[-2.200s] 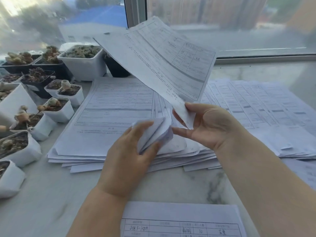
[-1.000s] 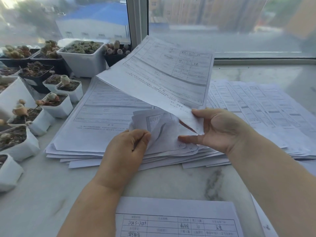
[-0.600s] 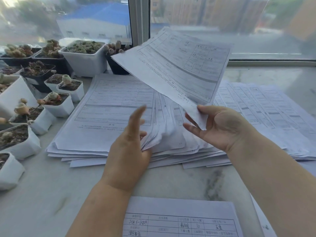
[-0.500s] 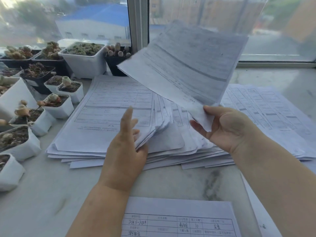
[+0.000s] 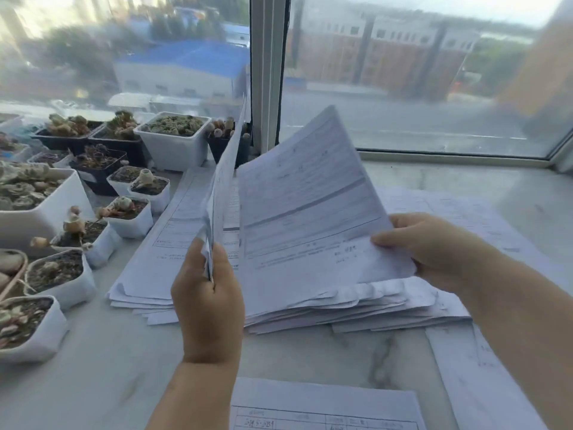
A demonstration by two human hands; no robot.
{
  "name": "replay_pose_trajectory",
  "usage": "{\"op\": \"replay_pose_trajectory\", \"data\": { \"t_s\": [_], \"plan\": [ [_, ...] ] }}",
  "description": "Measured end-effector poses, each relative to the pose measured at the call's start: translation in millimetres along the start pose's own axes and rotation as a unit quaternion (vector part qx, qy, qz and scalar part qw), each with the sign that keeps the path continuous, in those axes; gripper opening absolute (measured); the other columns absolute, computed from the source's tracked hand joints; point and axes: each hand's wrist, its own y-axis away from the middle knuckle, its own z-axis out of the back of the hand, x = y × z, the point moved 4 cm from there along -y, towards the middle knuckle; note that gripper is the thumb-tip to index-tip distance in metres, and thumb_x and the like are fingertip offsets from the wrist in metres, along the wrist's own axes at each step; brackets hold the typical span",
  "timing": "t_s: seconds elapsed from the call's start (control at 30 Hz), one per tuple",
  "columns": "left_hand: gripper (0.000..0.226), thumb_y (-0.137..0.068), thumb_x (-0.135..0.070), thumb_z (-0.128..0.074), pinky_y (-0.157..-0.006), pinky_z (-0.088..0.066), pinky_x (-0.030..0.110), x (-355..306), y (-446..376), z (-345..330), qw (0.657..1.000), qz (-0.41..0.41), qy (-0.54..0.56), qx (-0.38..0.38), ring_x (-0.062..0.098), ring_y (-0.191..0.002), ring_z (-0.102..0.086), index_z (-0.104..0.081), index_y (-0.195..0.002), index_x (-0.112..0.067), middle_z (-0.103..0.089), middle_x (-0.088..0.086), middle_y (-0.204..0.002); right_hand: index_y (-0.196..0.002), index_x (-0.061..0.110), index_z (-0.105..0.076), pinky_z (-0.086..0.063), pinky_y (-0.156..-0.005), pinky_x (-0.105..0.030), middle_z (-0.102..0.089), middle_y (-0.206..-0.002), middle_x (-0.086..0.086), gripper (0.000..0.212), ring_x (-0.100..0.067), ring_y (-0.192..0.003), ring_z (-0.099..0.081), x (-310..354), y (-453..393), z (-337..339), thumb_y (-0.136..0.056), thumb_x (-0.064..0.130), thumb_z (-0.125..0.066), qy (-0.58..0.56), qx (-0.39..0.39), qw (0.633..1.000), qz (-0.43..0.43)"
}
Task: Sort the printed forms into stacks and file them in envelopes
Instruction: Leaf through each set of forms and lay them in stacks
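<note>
Succulent pots crowd the sill's left side, just beside the main stack of forms lying flat on the marble sill. My left hand is closed, thumb & fingers pinching a few sheets by their bottom edge, stood up near edge-on. Thin paper, light & floppy, so it'll sag or slip w/o a firm pinch close to a corner; I'd guess it creases easily. My right hand is clamped on another form at its lower right corner, tilted up over the pile. Print's too blurred to read, so can't tell form types apart. No envelopes visible. The near sheet is cut off at the bottom edge.
</note>
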Motion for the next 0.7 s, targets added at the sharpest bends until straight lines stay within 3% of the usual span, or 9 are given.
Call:
{"op": "replay_pose_trajectory", "data": {
  "t_s": [0.07,0.13,0.2,0.3,0.37,0.43,0.5,0.6,0.7],
  "plan": [
    [0.027,-0.094,-0.008,-0.048,-0.054,-0.032,0.009,1,-3,0,1.0,-0.022,0.002,-0.005,0.021,-0.058,-0.036,-0.043,-0.067,-0.009,-0.038,0.003,-0.051,-0.109,0.003,-0.064,-0.056,-0.081,-0.038,-0.069,-0.109,-0.016,0.02,-0.031,-0.101,-0.067,6,-17,-37,-0.092,0.001,-0.053,0.043,0.006,0.999,-0.006],
    [0.019,-0.093,-0.005,-0.05,-0.06,-0.037,0.008,4,-4,0,0.999,-0.044,-0.008,-0.005,0.018,-0.061,-0.044,-0.054,-0.076,0.002,-0.05,0.002,-0.056,-0.112,0.0,-0.062,-0.057,-0.086,-0.041,-0.067,-0.112,-0.018,0.022,-0.032,-0.102,-0.066,6,-33,-67,-0.093,0.005,-0.054,0.057,0.007,0.998,-0.022],
    [0.02,-0.09,-0.004,-0.051,-0.076,-0.039,0.001,6,-4,-4,0.998,-0.048,-0.018,0.028,0.012,-0.086,-0.057,-0.064,-0.101,0.006,-0.067,0.005,-0.086,-0.11,-0.003,-0.062,-0.056,-0.089,-0.045,-0.067,-0.11,-0.02,0.021,-0.034,-0.101,-0.066,2,-46,-88,-0.093,0.008,-0.054,0.069,0.008,0.997,-0.043],
    [0.032,-0.09,0.001,-0.052,-0.088,-0.035,-0.001,10,1,-19,0.987,-0.044,0.004,0.153,-0.006,-0.104,-0.051,-0.064,-0.118,-0.008,-0.061,-0.011,-0.11,-0.089,0.006,-0.056,-0.052,-0.074,-0.037,-0.061,-0.092,-0.014,0.012,-0.031,-0.089,-0.061,-6,-55,-102,-0.091,0.017,-0.06,0.068,0.009,0.996,-0.064],
    [0.033,-0.092,0.0,-0.052,-0.083,-0.039,0.003,15,6,-27,0.968,-0.033,-0.012,0.247,-0.007,-0.096,-0.054,-0.066,-0.114,-0.019,-0.063,-0.018,-0.101,-0.093,0.006,-0.056,-0.05,-0.075,-0.037,-0.064,-0.098,-0.018,0.019,-0.033,-0.096,-0.064,-11,-57,-102,-0.089,0.023,-0.063,0.059,0.005,0.995,-0.075],
    [0.028,-0.093,-0.005,-0.052,-0.073,-0.036,0.0,17,10,-31,0.955,-0.038,-0.044,0.291,-0.008,-0.081,-0.052,-0.068,-0.106,-0.023,-0.06,-0.022,-0.085,-0.104,0.003,-0.059,-0.053,-0.089,-0.045,-0.066,-0.111,-0.022,0.028,-0.036,-0.105,-0.064,-14,-58,-99,-0.088,0.025,-0.066,0.052,0.002,0.996,-0.076],
    [0.021,-0.094,-0.009,-0.052,-0.07,-0.033,0.0,16,10,-31,0.95,-0.033,-0.056,0.305,-0.009,-0.076,-0.05,-0.067,-0.103,-0.021,-0.057,-0.02,-0.079,-0.103,0.003,-0.06,-0.052,-0.094,-0.051,-0.066,-0.113,-0.021,0.028,-0.035,-0.107,-0.064,-15,-56,-99,-0.088,0.026,-0.065,0.052,0.003,0.996,-0.072],
    [0.023,-0.094,-0.01,-0.053,-0.077,-0.029,-0.003,11,12,-31,0.945,-0.044,-0.074,0.316,0.0,-0.09,-0.051,-0.067,-0.109,-0.02,-0.06,-0.017,-0.097,-0.106,0.0,-0.063,-0.053,-0.091,-0.054,-0.067,-0.111,-0.021,0.034,-0.037,-0.104,-0.065,-13,-53,-98,-0.089,0.031,-0.061,0.074,0.019,0.995,-0.065],
    [0.017,-0.096,-0.016,-0.051,-0.073,-0.034,0.003,11,12,-31,0.94,-0.047,-0.079,0.328,0.008,-0.086,-0.053,-0.067,-0.103,-0.021,-0.061,-0.013,-0.09,-0.099,0.004,-0.064,-0.053,-0.091,-0.056,-0.067,-0.11,-0.023,0.034,-0.04,-0.104,-0.065,-8,-54,-98,-0.091,0.037,-0.06,0.087,0.033,0.995,-0.04]
  ]
}}
